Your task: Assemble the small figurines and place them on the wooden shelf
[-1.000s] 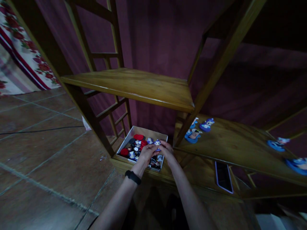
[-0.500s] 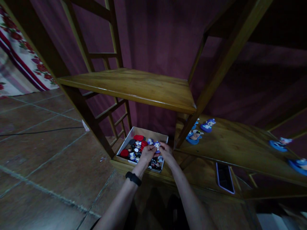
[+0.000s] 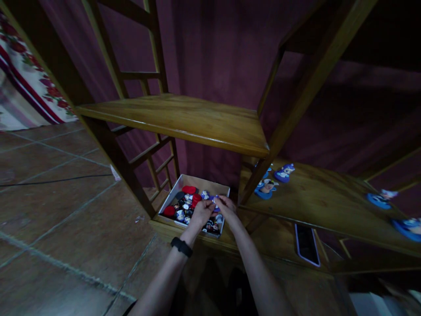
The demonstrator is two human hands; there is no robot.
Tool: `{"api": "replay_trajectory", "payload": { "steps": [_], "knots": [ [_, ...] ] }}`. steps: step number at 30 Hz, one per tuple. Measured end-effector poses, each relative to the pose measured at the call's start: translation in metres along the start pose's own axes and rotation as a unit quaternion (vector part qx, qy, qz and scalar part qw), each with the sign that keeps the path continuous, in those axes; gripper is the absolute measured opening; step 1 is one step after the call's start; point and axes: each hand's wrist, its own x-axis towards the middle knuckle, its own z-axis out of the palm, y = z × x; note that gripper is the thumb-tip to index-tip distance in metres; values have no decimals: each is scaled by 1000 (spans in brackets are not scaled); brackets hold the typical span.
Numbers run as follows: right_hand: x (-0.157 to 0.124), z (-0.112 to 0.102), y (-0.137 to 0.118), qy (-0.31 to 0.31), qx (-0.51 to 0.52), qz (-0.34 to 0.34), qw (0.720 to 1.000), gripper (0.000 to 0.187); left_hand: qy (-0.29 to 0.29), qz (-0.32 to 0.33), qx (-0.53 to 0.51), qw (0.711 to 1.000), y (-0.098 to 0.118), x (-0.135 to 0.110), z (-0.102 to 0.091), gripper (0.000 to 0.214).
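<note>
Purple figurine (image 3: 215, 208), one: pinched in narrow grip between fingertips of left hand (image 3: 201, 213) and right hand (image 3: 229, 208), over open box (image 3: 210, 183). Box contents: red pieces (image 3: 189, 189), small figurines (image 3: 180, 215); any print too small to read. Black wristband (image 3: 181, 247), left wrist. Wooden shelf (image 3: 315, 193), right: purple-based figurine (image 3: 284, 174), several blue-based figurines (image 3: 265, 189).

figurines (image 3: 284, 174): smooth plastic | shelf (image 3: 184, 118): glossy wood | box (image 3: 205, 181): matt cardboard

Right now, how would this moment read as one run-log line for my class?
left hand: holding purple figurine; right hand: holding same figurine; open box: below hands, red pieces inside; wooden shelf: more figurines
</note>
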Motion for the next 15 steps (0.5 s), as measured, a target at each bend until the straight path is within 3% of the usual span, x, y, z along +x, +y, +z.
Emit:
{"api": "replay_trajectory", "payload": {
  "steps": [3, 10, 15],
  "knots": [
    [-3, -1, -1, 10, -3, -8, 1000, 25, 1, 7, 20, 1000, -1, 1, 2, 23],
    [-3, -3, 2, -27, 98, -7, 995, 34, 17, 17, 32, 999, -6, 4, -1, 20],
    [-1, -4, 7, 4, 109, -3, 994, 32, 25, 16, 31, 999, -12, 8, -3, 16]
  ]
}}
